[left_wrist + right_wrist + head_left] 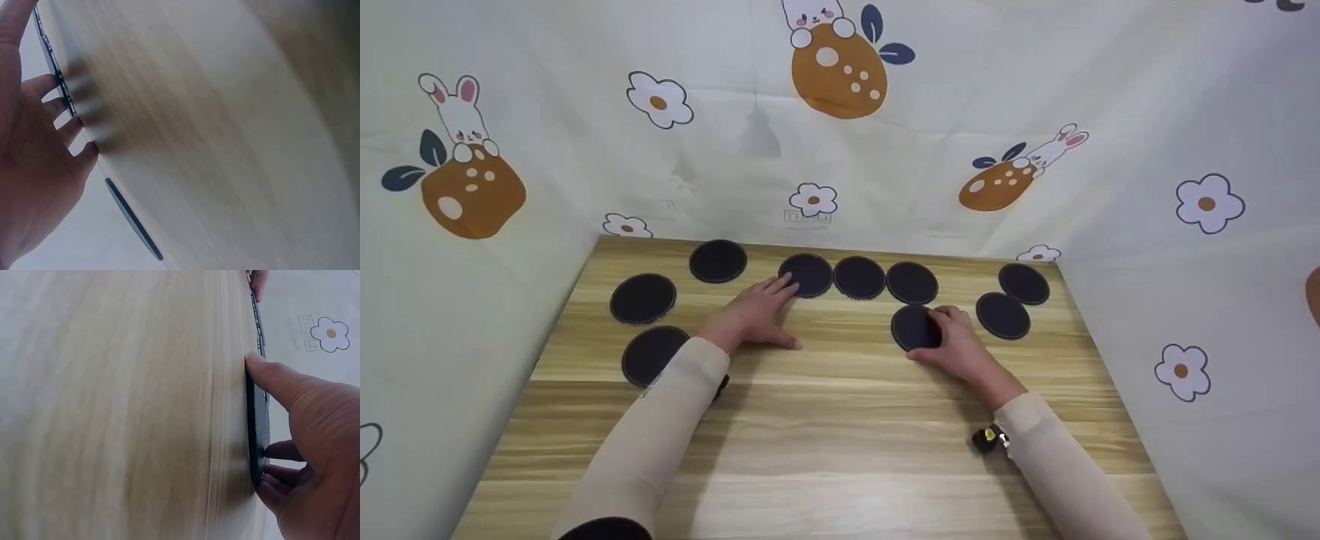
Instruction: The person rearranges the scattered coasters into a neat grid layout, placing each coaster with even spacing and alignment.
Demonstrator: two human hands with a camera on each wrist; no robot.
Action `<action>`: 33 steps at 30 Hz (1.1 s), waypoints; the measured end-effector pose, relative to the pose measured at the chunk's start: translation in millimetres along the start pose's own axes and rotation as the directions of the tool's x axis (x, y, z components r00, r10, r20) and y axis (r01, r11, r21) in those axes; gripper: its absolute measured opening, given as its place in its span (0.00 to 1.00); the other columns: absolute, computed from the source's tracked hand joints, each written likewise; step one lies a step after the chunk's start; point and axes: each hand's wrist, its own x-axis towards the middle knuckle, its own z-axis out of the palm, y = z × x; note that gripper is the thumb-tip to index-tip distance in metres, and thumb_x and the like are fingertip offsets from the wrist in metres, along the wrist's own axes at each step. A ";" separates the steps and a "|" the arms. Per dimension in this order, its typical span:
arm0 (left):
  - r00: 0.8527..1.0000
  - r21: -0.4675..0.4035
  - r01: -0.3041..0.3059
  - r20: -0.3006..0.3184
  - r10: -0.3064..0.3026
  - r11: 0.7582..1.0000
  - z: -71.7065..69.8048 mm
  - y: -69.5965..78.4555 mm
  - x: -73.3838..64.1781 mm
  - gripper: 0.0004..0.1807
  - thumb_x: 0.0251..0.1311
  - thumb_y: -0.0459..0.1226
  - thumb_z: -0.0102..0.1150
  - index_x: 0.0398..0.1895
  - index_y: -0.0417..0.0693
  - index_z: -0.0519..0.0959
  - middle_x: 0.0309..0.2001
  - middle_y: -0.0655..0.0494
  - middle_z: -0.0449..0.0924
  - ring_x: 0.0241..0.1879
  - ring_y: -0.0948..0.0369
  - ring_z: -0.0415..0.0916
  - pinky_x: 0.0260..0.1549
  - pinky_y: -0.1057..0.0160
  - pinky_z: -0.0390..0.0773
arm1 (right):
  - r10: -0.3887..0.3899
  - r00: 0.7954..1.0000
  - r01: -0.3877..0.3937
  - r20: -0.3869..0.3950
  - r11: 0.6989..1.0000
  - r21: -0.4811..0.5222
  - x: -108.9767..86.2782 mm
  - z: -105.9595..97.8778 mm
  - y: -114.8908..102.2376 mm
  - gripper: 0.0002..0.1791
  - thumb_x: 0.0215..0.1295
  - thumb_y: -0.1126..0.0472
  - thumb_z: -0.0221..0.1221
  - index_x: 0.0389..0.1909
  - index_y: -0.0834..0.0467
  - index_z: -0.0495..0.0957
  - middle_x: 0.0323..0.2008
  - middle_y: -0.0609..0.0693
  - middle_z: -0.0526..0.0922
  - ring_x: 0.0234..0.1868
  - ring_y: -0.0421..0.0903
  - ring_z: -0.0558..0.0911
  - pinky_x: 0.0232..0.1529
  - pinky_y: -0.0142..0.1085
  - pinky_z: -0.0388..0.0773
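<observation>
My left hand (751, 313) lies on the wooden table with spread fingers, its fingertips touching the near left edge of a round black coaster (810, 276). That coaster is the left one in a row with a middle coaster (859, 277) and a right coaster (913, 283). Just below the right one, my right hand (964, 346) grips another black coaster (913, 328) between thumb and fingers. In the right wrist view the held coaster (256, 430) lies flat on the table, thumb on one edge and fingers at the opposite edge.
Two coasters (1003, 315) (1024, 283) touch each other at the right. On the left lie a back coaster (718, 261), a side coaster (643, 298) and a coaster (654, 354) partly hidden by my left forearm. A patterned cloth (720, 172) walls the wooden table (840, 450).
</observation>
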 end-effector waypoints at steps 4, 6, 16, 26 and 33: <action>1.000 -0.005 0.008 0.003 -0.008 1.000 -1.0 0.7 -0.5 0.66 0.59 0.64 0.79 0.90 0.43 0.56 0.91 0.42 0.44 0.88 0.39 0.42 0.83 0.34 0.49 | 0.003 1.000 -0.003 -0.014 1.000 0.020 0.0 -4.1 2.2 0.52 0.59 0.44 0.83 0.73 0.72 0.75 0.73 0.71 0.71 0.75 0.69 0.68 0.77 0.60 0.68; 1.000 0.002 0.006 0.002 -0.006 1.000 -0.1 0.1 0.2 0.66 0.59 0.65 0.78 0.90 0.42 0.56 0.91 0.42 0.44 0.88 0.39 0.42 0.83 0.34 0.50 | 0.005 1.000 -0.004 -0.031 0.999 0.036 -0.7 -8.2 4.2 0.49 0.61 0.45 0.82 0.72 0.72 0.75 0.73 0.71 0.71 0.75 0.68 0.68 0.78 0.59 0.67; 1.000 0.033 0.001 -0.004 -0.001 0.999 2.0 -1.4 1.1 0.67 0.58 0.66 0.78 0.90 0.43 0.55 0.90 0.42 0.44 0.88 0.39 0.43 0.83 0.35 0.50 | 0.021 0.978 -0.009 -0.207 0.998 0.055 -6.1 -36.8 28.6 0.30 0.73 0.53 0.73 0.65 0.71 0.81 0.66 0.64 0.78 0.71 0.65 0.71 0.74 0.58 0.68; 1.000 0.022 -0.001 -0.006 0.001 1.000 1.9 -0.5 1.3 0.67 0.58 0.66 0.78 0.90 0.43 0.55 0.90 0.41 0.45 0.88 0.38 0.44 0.83 0.34 0.51 | 0.165 0.923 -0.212 -0.347 0.972 -0.103 -15.2 -59.6 63.6 0.39 0.74 0.45 0.72 0.70 0.72 0.76 0.66 0.71 0.74 0.68 0.72 0.71 0.72 0.65 0.69; 1.000 0.013 0.002 0.001 -0.002 1.000 3.5 -2.3 2.7 0.67 0.58 0.65 0.77 0.90 0.43 0.54 0.91 0.42 0.43 0.88 0.38 0.42 0.84 0.35 0.49 | 0.300 0.897 -0.356 -0.324 0.925 -0.129 -16.5 -62.4 73.6 0.49 0.72 0.37 0.71 0.77 0.71 0.70 0.73 0.80 0.67 0.71 0.79 0.69 0.71 0.71 0.69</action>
